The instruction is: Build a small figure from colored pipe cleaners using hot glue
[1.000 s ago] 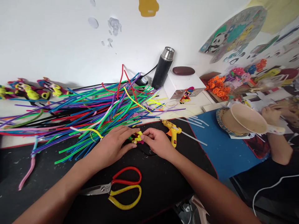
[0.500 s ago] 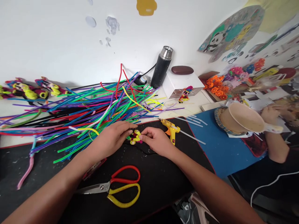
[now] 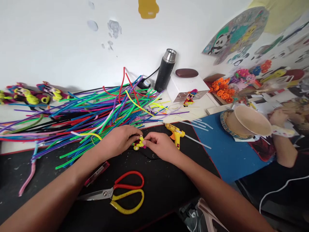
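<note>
Between my two hands is a small pipe-cleaner figure (image 3: 137,145), yellow with bits of magenta and green, partly hidden by my fingers. My left hand (image 3: 122,139) pinches it from the left and above. From the right, my right hand (image 3: 158,144) grips its yellow part between thumb and fingertips. A yellow hot glue gun (image 3: 178,134) lies just beyond my right hand, a clear glue stick running out of its back. Nearer to me, scissors (image 3: 129,193) with one red and one yellow handle lie apart on the black mat (image 3: 169,190).
Many coloured pipe cleaners (image 3: 96,112) spread across the left and back. Finished figures (image 3: 31,93) lie at the far left; another figure (image 3: 190,97) stands by a white box (image 3: 185,85). Behind is a black flask (image 3: 165,71). A co-worker's arm (image 3: 285,148) and a bowl (image 3: 252,120) are right.
My left fingers have shifted slightly over the figure and now cover more of its upper part. My right hand keeps its pinch. The whole view has moved a little.
</note>
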A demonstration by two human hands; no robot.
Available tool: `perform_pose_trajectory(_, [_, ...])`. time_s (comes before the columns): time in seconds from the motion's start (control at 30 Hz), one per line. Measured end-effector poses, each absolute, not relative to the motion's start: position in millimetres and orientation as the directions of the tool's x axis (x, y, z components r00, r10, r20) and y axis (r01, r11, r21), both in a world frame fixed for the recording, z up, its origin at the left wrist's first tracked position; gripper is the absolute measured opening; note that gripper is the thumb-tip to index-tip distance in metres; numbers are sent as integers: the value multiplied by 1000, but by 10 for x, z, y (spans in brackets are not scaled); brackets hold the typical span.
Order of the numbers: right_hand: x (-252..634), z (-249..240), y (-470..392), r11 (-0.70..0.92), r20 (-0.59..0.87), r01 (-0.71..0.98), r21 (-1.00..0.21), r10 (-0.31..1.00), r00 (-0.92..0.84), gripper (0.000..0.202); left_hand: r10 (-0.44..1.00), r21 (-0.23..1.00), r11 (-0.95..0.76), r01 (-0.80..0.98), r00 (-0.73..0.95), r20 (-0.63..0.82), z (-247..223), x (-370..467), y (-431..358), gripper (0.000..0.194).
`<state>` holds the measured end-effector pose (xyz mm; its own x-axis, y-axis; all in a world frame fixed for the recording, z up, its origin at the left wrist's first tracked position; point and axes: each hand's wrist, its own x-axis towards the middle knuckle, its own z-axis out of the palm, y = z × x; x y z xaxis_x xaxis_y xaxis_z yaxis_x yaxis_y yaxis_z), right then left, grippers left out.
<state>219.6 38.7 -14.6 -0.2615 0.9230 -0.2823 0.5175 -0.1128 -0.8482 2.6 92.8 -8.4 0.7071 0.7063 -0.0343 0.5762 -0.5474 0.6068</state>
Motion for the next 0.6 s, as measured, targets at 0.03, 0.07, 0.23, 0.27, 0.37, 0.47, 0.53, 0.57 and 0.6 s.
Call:
perform_pose_trajectory(0.03, [2192,-133,392,-108,-284,531,-840,922,-263,16,706,607,-548,575,708,-33,-86,24,931,35])
perform_pose_trajectory(0.07, [2188,-119,396,-103,-287,545,-832,921,-264,15,704,608,-550,573,709,-32,-91,21,934,34])
perform_pose_trajectory(0.23, [2174,-32,419,-78,-299,604,-793,914,-275,13,705,604,-552,575,709,-30,-124,8,943,33])
perform_pose_trajectory(0.27, [2174,-19,426,-71,-299,616,-784,913,-276,12,704,606,-554,571,709,-25,-131,5,943,33])
perform_pose_trajectory(0.37, [2179,4,454,-54,-303,653,-755,912,-275,12,695,614,-565,551,719,-5,-149,-5,945,35])
perform_pose_trajectory(0.47, [2181,9,490,-37,-309,682,-731,908,-282,12,688,624,-571,533,726,9,-155,-9,948,34])
perform_pose_trajectory(0.53, [2176,11,507,-28,-308,697,-716,910,-279,12,689,629,-569,529,725,14,-154,-8,949,33])
perform_pose_trajectory(0.57, [2172,11,511,-28,-307,701,-713,911,-275,12,691,631,-567,529,723,14,-154,-7,949,33])
perform_pose_trajectory(0.6, [2169,10,511,-30,-306,701,-713,913,-272,12,692,632,-565,530,722,13,-154,-6,949,33])
